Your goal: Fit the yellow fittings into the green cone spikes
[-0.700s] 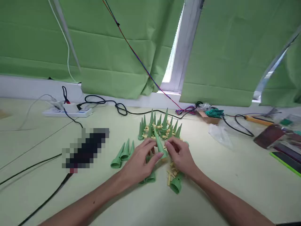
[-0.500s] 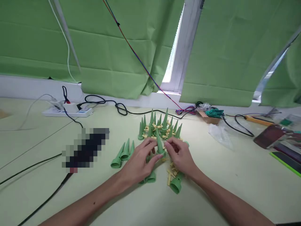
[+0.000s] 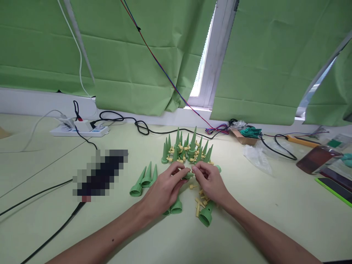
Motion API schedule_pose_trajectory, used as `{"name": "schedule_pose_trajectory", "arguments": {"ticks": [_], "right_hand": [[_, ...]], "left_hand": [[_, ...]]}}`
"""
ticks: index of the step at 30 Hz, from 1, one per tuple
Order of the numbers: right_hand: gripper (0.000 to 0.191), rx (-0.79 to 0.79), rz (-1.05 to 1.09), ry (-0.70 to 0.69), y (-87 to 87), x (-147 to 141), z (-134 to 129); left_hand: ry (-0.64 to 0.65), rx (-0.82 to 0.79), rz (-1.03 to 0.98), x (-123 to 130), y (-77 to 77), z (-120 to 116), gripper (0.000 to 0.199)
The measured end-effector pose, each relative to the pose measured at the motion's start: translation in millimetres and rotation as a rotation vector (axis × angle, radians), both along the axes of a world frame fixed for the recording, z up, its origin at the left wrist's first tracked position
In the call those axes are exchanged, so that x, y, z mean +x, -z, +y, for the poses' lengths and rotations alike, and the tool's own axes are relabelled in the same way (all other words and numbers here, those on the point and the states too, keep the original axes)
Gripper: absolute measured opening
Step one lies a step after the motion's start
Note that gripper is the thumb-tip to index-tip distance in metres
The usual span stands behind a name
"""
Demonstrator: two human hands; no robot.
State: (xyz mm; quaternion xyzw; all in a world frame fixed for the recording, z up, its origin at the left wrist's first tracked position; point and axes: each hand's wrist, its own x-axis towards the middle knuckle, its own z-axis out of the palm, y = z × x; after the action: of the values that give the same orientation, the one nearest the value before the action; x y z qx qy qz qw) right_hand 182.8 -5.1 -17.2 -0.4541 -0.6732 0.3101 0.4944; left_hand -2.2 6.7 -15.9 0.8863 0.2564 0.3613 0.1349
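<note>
Green cone [image 3: 188, 176], upright earlier, now tipped, mostly hidden by left hand [image 3: 168, 183] curled round it; right hand [image 3: 211, 180] bunched just beside, grip unclear. Loose yellow fittings [image 3: 197, 210] nearer; standing cones [image 3: 193, 141] behind, black cable [image 3: 129, 118] beyond.

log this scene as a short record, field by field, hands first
left grip: holding a green cone, mostly hidden by the fingers
right grip: close beside that cone; whether it holds anything is unclear
near right forearm: loose yellow pieces, cone with its open base showing
beyond hands: upright cone cluster, more yellow pieces among it
back left: white power strip
</note>
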Motion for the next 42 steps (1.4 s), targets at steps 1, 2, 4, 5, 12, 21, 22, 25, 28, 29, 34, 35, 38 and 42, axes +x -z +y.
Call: {"name": "schedule_pose_trajectory", "arguments": {"ticks": [1,2,4,5,12,21,22,25,28,29,34,35,38,42], "right_hand": [[0.033,-0.001,0.003,0.001,-0.1,-0.2,0.1],[0.033,-0.001,0.008,0.001,-0.4,-0.5,0.1],[0.033,0.0,0.023,0.003,-0.7,-1.3,-0.2],[0.032,-0.001,0.034,0.003,-0.7,-1.7,-0.4],[0.031,-0.002,0.134,0.032,1.1,-1.8,-0.4],[0.026,0.074,0.207,0.057,-0.2,-1.6,-2.9],[0.025,0.081,0.21,0.057,-0.3,-1.5,-3.1],[0.024,0.091,0.204,0.029,-0.3,-1.2,-3.5],[0.024,0.09,0.183,-0.019,-0.2,-1.0,-3.9],[0.024,0.086,0.176,-0.026,-0.2,-1.0,-4.1],[0.025,0.074,0.139,-0.018,-0.3,-0.2,-4.4],[0.025,0.075,0.138,-0.02,-0.4,0.0,-4.3],[0.023,0.07,0.155,-0.045,-0.7,0.4,-4.0],[0.023,0.055,0.169,-0.062,-0.2,1.0,-3.9]], "left_hand": [[-0.005,0.007,0.001,0.0,0.6,0.4,0.031],[-0.013,0.012,0.001,0.1,1.0,0.6,0.032],[-0.042,0.011,0.001,0.6,0.6,0.2,0.033],[-0.061,0.007,0.0,1.0,-0.2,-0.3,0.033],[-0.221,-0.104,-0.036,3.4,-8.1,-5.0,0.023],[-0.257,-0.279,-0.024,5.8,-21.2,-7.4,0.045],[-0.251,-0.296,-0.033,6.1,-22.6,-8.1,0.048],[-0.242,-0.321,-0.046,6.5,-24.6,-9.7,0.05],[-0.242,-0.325,-0.041,6.3,-23.5,-9.2,0.047],[-0.239,-0.33,-0.043,6.1,-23.0,-8.7,0.045],[-0.214,-0.349,-0.062,5.8,-22.3,-7.2,0.036],[-0.213,-0.346,-0.061,5.8,-22.5,-7.3,0.036],[-0.212,-0.337,-0.056,5.8,-22.7,-7.4,0.035],[-0.223,-0.317,-0.048,5.5,-21.2,-6.2,0.034]]}}
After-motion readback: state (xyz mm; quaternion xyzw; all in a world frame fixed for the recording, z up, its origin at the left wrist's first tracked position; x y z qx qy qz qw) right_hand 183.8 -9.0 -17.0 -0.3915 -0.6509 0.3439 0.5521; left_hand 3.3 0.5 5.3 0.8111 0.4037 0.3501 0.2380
